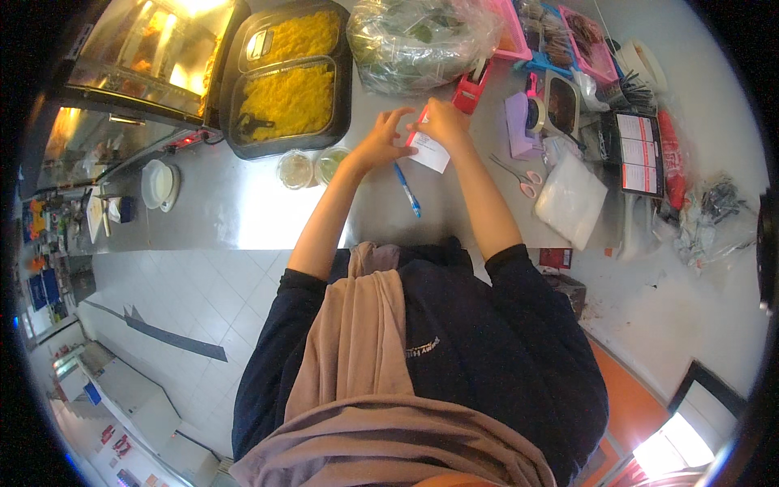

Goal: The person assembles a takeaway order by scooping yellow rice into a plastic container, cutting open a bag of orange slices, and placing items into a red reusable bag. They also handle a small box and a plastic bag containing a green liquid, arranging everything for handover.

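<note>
- Presently, a small white paper slip point(428, 152) with a pink top edge lies at the far middle of the steel desk point(243, 215), under both hands.
- Right hand point(444, 122): palm down, grip clamped on the slip's far edge, forearm running back to the dark sleeve.
- Left hand point(381, 142): fingers spread and curled just left of the slip; whether the fingertips touch it, I cannot tell; grip apart, holding nothing.
- Blue pen point(407, 190) lies free on the desk just near of the slip, tilted.
- Two small round lidded cups point(312, 167) stand left of the left hand, one pale, one green.
- Black two-part tray of yellow food point(288, 77) sits far left; clear plastic bag of greens point(418, 40) far centre.
- Red tape dispenser point(471, 89) stands just beyond the right hand.
- Scissors with pink handles point(519, 177) lie right of the forearm; a stack of clear white bags point(572, 199) further right.
- Pink and blue baskets point(560, 36) hold dark packets at far right.
</note>
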A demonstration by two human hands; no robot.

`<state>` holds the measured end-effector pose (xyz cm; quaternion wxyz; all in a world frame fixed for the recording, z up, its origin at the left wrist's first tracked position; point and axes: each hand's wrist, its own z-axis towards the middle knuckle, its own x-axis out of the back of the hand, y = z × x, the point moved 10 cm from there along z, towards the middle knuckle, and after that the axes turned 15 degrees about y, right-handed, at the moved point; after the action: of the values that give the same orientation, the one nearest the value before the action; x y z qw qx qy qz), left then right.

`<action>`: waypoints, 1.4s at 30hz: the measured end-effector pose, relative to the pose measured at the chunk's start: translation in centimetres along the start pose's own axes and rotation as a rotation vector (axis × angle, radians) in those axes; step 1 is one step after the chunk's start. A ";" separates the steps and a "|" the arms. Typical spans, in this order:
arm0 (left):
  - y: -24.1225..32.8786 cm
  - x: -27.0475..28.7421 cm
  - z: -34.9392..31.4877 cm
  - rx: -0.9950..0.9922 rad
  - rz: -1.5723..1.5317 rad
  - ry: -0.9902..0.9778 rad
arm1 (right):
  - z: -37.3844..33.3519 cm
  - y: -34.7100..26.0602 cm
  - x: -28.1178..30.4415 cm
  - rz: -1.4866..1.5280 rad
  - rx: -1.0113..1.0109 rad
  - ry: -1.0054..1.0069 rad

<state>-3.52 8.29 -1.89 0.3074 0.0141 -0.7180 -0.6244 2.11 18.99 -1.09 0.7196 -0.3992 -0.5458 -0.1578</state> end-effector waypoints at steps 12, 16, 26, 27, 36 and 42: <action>-2.5 -1.7 -2.3 0.051 -0.046 0.086 | -11.4 6.8 4.0 0.526 -0.336 0.592; -2.5 -1.9 -3.0 0.069 -0.005 0.212 | -14.1 4.0 0.9 0.678 -0.307 0.581; 3.4 5.1 -6.4 0.402 -0.924 0.246 | -11.3 0.9 8.7 0.938 -0.371 0.750; 4.6 6.9 -6.9 0.322 -0.838 0.257 | -10.2 -1.7 9.0 1.067 -0.317 0.731; 7.3 27.0 -17.4 -0.200 0.082 0.722 | -4.0 -33.9 2.9 1.444 0.013 0.239; -8.3 44.6 -28.2 0.399 -0.108 0.850 | -9.9 -51.8 -12.9 1.445 0.015 -0.343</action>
<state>-29.78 -36.55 10.42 0.5324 0.3645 -0.6327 -0.4283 -30.28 -23.82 7.18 0.5515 -0.6730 -0.2527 0.4232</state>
